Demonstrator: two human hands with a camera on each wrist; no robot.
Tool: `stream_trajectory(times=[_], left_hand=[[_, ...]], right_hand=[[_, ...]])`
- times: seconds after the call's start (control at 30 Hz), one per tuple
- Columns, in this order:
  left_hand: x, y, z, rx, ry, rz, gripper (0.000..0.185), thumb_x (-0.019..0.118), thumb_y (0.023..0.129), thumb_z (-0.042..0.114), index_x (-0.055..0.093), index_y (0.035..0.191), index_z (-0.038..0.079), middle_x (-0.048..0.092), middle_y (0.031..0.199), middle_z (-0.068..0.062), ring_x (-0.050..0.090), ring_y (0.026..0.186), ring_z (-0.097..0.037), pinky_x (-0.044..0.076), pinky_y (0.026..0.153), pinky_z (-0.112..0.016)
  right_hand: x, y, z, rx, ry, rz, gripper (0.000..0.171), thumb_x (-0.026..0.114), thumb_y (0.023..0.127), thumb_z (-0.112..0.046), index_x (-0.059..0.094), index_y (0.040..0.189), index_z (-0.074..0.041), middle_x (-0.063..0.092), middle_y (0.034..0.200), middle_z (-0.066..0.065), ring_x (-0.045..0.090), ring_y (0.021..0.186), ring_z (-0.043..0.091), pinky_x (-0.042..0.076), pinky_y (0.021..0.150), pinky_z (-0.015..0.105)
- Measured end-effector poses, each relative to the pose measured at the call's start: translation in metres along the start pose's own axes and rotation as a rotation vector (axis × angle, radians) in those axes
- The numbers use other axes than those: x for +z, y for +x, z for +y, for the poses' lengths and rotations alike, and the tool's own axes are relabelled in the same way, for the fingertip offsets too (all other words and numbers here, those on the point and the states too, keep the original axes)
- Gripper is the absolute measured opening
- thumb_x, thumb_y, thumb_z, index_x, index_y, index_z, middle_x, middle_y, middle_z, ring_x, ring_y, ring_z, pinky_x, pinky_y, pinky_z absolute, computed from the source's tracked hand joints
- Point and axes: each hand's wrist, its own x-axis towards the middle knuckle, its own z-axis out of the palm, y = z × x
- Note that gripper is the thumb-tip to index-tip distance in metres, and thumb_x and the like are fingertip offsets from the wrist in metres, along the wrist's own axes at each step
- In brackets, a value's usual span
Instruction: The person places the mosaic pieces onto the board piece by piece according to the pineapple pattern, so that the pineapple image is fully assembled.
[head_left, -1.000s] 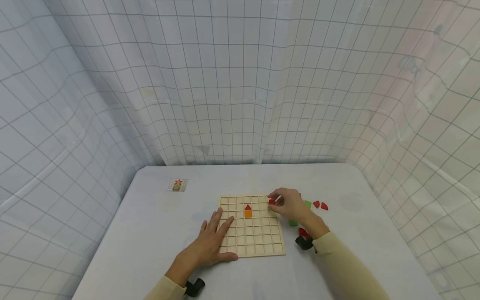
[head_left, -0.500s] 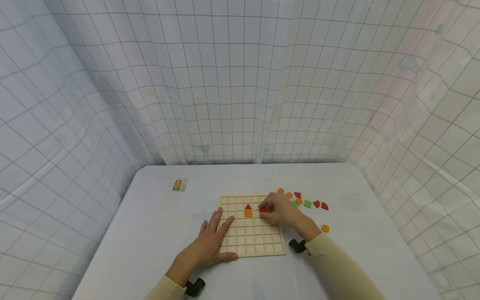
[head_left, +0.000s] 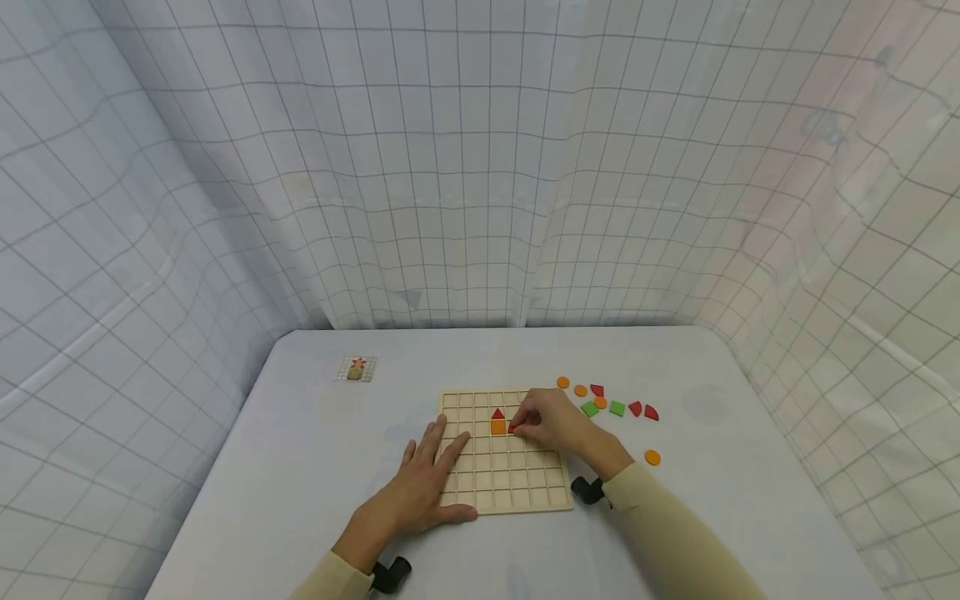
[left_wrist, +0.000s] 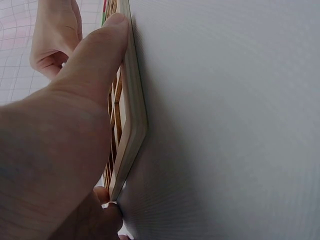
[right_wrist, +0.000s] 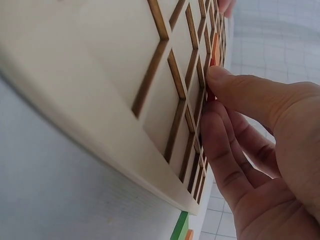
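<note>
A wooden grid board lies on the table in the head view. My left hand rests spread over its left side, thumb along the front rim. On the board sit an orange square tile and, just behind it, a red triangle tile. Between thumb and fingertips, my right hand pinches a small red tile at the cells right of the orange square. In the right wrist view the fingers cover most of that red tile, so its shape cannot be told.
Right of the board lie loose tiles: orange discs, green squares and red quarter-circles. A small pattern card lies at the back left of the white table. Gridded white curtains stand around the table.
My right hand has moved left across the board with the red tile, from its right rim to beside the orange square. My left hand stays where it was.
</note>
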Motion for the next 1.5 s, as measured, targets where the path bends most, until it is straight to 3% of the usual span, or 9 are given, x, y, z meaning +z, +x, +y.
stream_trajectory(times=[0.3, 0.8, 1.13, 1.5], left_hand=[[0.000, 0.001, -0.001, -0.007, 0.011, -0.003, 0.124, 0.093, 0.092, 0.067, 0.032, 0.185, 0.013, 0.007, 0.194, -0.032, 0.013, 0.181, -0.056, 0.022, 0.140, -0.083], [-0.003, -0.001, 0.001, -0.009, 0.005, -0.001, 0.124, 0.094, 0.092, 0.066, 0.033, 0.184, 0.011, 0.007, 0.194, -0.032, 0.014, 0.181, -0.057, 0.022, 0.140, -0.083], [0.000, -0.002, 0.000, -0.007, 0.010, 0.003, 0.125, 0.093, 0.092, 0.068, 0.032, 0.185, 0.012, 0.007, 0.194, -0.032, 0.014, 0.181, -0.056, 0.022, 0.140, -0.083], [0.005, -0.003, -0.003, -0.004, 0.028, 0.000, 0.124, 0.089, 0.095, 0.070, 0.028, 0.186, 0.013, 0.003, 0.195, -0.030, 0.011, 0.182, -0.055, 0.020, 0.141, -0.081]], right_hand=[[-0.002, 0.004, 0.000, -0.019, -0.045, -0.012, 0.006, 0.089, 0.104, -0.011, 0.092, 0.102, -0.016, 0.081, 0.108, -0.001, 0.072, 0.098, 0.011, 0.064, 0.088, 0.028], [0.002, 0.006, 0.000, -0.062, -0.054, 0.035, 0.006, 0.089, 0.104, -0.010, 0.093, 0.103, -0.014, 0.082, 0.107, 0.000, 0.076, 0.098, 0.015, 0.065, 0.087, 0.026], [-0.003, -0.002, 0.003, 0.068, 0.004, 0.045, 0.007, 0.087, 0.107, -0.014, 0.093, 0.111, -0.014, 0.081, 0.114, -0.001, 0.075, 0.102, 0.012, 0.066, 0.092, 0.029], [-0.030, -0.014, 0.024, 0.050, -0.088, 0.188, 0.011, 0.088, 0.104, -0.007, 0.091, 0.114, -0.005, 0.082, 0.108, 0.007, 0.079, 0.093, 0.018, 0.068, 0.082, 0.031]])
